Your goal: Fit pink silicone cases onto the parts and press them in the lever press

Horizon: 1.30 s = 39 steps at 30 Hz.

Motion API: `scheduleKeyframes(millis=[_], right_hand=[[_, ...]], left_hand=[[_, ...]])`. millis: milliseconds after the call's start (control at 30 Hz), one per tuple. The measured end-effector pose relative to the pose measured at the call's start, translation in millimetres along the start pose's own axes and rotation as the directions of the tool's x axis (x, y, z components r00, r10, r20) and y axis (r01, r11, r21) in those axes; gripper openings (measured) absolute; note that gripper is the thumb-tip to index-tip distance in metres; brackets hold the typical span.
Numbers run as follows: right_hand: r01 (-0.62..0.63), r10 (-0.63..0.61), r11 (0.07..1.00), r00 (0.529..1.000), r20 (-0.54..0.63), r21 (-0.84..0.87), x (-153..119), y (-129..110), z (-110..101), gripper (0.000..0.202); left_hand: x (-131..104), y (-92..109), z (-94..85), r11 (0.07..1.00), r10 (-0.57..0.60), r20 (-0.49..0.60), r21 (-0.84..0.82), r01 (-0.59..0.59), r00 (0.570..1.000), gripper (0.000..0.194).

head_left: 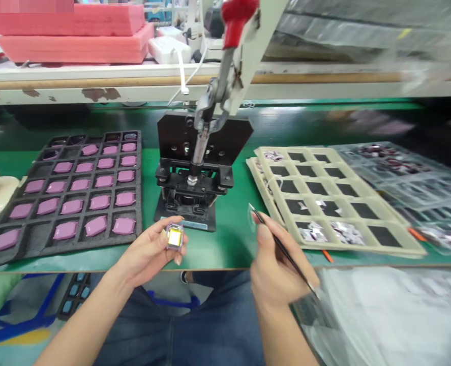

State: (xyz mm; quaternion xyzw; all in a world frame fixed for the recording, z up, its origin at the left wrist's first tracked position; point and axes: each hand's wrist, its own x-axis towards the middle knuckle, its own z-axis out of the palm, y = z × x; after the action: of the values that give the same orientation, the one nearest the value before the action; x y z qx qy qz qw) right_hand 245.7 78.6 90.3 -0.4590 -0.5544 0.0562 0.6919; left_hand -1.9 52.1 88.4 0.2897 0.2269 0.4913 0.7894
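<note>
My left hand holds a small purple watch-like case between thumb and fingers, its open side up with a bright yellow and white square inside. In my right hand is a pair of dark tweezers, gripped like a pen. A thin clear piece shows beside the tweezers' tip; whether they pinch it I cannot tell. Between and beyond my hands stands a black hand press with a red-tipped lever. My left hand is just in front of its base. The beige tray lies beyond my right hand.
A black foam tray on the left holds several purple cases. Small silvery parts lie in some beige tray compartments. Clear plastic trays are at far right. A shelf with pink foam blocks crosses the back.
</note>
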Motion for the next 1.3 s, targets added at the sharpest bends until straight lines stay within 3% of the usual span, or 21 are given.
scheduleKeyframes(millis=[133, 300, 400, 500, 667, 867, 1033, 1133, 1233, 1300], right_hand=[[0.070, 0.004, 0.977, 0.938, 0.346, -0.202, 31, 20, -13, 0.013], [0.038, 0.102, 0.935, 0.923, 0.370, -0.352, 34, 26, -20, 0.026], [-0.001, 0.170, 0.949, 0.843, 0.511, -0.315, 34, 25, -2, 0.039], [-0.022, 0.219, 0.951, 0.749, 0.625, -0.307, 41, 22, 30, 0.055], [0.087, 0.273, 0.881, 0.711, 0.648, -0.466, 60, 30, 66, 0.034], [0.154, 0.248, 0.885, 0.645, 0.723, -0.440, 78, 37, 81, 0.024], [0.188, 0.246, 0.876, 0.618, 0.746, -0.445, 74, 16, 62, 0.041], [0.206, 0.286, 0.827, 0.646, 0.708, -0.522, 65, 11, 41, 0.060], [0.240, 0.318, 0.751, 0.685, 0.655, -0.616, 54, 18, 29, 0.044], [0.285, 0.293, 0.734, 0.686, 0.666, -0.617, 47, 26, 25, 0.033]], left_hand=[[0, 1, 1.9, 0.999, -0.007, -0.035, 0.034, 0.008, 0.999, 0.045], [3, 2, 6.7, 0.999, 0.014, -0.098, 0.049, -0.009, 0.995, 0.042], [5, 3, 9.4, 0.998, 0.041, -0.127, 0.050, -0.035, 0.991, 0.046], [4, 4, 12.7, 0.998, 0.036, -0.140, 0.051, -0.029, 0.990, 0.068], [3, 5, 16.6, 0.997, 0.033, -0.139, 0.078, -0.022, 0.990, 0.101], [3, 5, 16.4, 0.997, 0.030, -0.128, 0.068, -0.021, 0.991, 0.100], [-2, 6, 14.8, 0.996, 0.053, -0.200, 0.083, -0.037, 0.978, 0.090], [-1, 6, 13.2, 0.996, 0.053, -0.253, 0.083, -0.033, 0.966, 0.083], [1, 6, 12.5, 0.995, 0.042, -0.260, 0.100, -0.017, 0.965, 0.081], [0, 6, 10.6, 0.994, 0.032, -0.262, 0.112, -0.002, 0.965, 0.074]])
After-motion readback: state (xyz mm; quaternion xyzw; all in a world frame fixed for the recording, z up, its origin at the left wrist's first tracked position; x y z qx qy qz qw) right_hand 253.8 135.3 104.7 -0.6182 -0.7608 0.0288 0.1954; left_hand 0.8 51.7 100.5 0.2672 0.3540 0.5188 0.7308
